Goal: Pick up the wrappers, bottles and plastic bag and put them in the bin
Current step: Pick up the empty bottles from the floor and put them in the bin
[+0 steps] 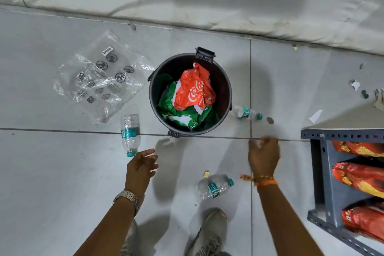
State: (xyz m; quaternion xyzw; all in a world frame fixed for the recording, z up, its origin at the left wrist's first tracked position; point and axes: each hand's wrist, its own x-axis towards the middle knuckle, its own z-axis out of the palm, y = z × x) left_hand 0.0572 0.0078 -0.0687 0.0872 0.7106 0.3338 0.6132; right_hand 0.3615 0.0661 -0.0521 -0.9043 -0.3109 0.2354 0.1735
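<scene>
A: Bin (225, 81) status?
B: Black, upright on the floor (52, 172). Holds a red wrapper (194, 89) on top of a green wrapper (180, 115).
A: Bottles?
B: Three, all lying on the floor. Left bottle (130, 133) just left of the bin, cap near the left hand (141, 167). Right bottle (247, 112) touching or almost touching the bin's right side. Near bottle (216, 186) between the two forearms, by a shoe (209, 233).
A: Plastic bag?
B: Clear plastic bag (99, 77) flat on the floor, left of the bin.
A: Hands?
B: Left hand open, fingers spread, empty, just beside the left bottle's cap. Right hand (262, 156) blurred, fingers curled downward, nothing visibly held; can't tell more.
A: Else?
B: Grey shelf (324, 172) at right with red packets (357, 178).
</scene>
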